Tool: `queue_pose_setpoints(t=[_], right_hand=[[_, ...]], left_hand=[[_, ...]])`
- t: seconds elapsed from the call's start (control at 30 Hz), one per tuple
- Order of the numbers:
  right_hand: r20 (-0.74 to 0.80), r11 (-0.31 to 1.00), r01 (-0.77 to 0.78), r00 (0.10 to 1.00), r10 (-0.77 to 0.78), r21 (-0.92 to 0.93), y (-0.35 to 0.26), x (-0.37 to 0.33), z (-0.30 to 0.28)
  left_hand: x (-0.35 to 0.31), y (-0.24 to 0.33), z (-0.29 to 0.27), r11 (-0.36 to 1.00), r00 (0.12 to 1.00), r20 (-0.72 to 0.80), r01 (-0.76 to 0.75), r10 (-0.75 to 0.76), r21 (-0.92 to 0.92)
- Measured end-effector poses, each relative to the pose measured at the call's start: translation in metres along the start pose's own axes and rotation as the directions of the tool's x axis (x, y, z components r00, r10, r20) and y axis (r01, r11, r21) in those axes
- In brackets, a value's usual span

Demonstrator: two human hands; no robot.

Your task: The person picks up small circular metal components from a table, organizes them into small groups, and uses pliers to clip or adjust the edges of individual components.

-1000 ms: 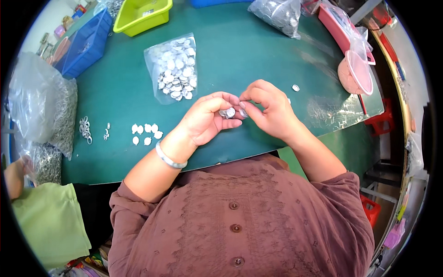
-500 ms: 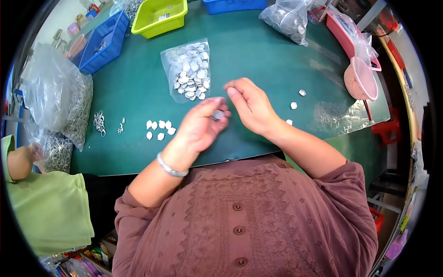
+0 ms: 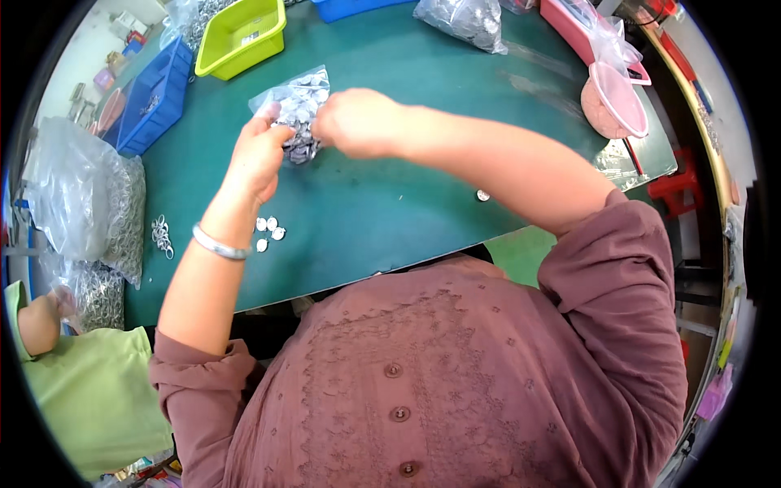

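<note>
A clear plastic bag (image 3: 303, 106) of small round silvery discs lies on the green table, between my two hands. My left hand (image 3: 259, 154), with a pale bangle on its wrist, is closed at the bag's left edge, thumb and fingers pinching the plastic. On the opposite side my right hand (image 3: 354, 122) is curled closed against the bag's right edge, its fingertips partly hidden. Several loose discs (image 3: 272, 224) lie near my left forearm, and another disc (image 3: 482, 195) lies beside my right forearm. Left of them is a small heap of metal rings (image 3: 162, 236).
Large plastic bags of metal rings (image 3: 122, 215) stand at the left, near a person in a green top (image 3: 98, 390). A blue bin (image 3: 154, 102) and a yellow-green basket (image 3: 242, 41) sit farther back. At the right are a pink basket (image 3: 610, 106) and a red stool (image 3: 679, 183).
Both hands have moved forward and left from the table's near middle to the bag of discs, taking hold of its sides. The view has shifted too.
</note>
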State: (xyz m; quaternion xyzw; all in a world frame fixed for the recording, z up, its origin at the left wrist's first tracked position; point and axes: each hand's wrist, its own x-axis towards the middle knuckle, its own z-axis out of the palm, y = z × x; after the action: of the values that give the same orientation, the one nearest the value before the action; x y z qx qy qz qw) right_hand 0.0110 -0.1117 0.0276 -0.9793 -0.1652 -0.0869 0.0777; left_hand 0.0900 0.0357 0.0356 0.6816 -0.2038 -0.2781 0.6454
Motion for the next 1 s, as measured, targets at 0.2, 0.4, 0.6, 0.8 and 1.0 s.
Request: queue_pose_setpoints(t=[0.2, 0.4, 0.6, 0.8, 1.0], right_hand=[[-0.361, 0.999, -0.020, 0.932, 0.001, -0.048, 0.070, 0.083, -0.079], [-0.063, 0.998, 0.026, 0.998, -0.022, 0.057, 0.069, 0.076, -0.077], [-0.180, 0.955, 0.030, 0.983, 0.024, 0.294, 0.064, -0.052, -0.089], [-0.080, 0.913, -0.298, 0.940, 0.331, 0.277, 0.086, -0.178, -0.071], [-0.085, 0.768, -0.460, 0.832, 0.548, 0.446, 0.061, -0.230, -0.039]], left_hand=[[0.066, 0.082, -0.038, 0.796, 0.987, 0.005, -0.132, 0.160, 0.591], [0.049, 0.088, -0.024, 0.533, 0.988, 0.143, -0.153, 0.060, 0.832], [-0.010, 0.053, -0.015, 0.451, 0.892, 0.330, -0.444, 0.310, 0.775], [-0.058, 0.041, -0.013, 0.417, 0.827, 0.274, -0.499, 0.491, 0.760], [-0.076, 0.015, 0.064, 0.509, 0.831, 0.391, -0.552, 0.395, 0.661]])
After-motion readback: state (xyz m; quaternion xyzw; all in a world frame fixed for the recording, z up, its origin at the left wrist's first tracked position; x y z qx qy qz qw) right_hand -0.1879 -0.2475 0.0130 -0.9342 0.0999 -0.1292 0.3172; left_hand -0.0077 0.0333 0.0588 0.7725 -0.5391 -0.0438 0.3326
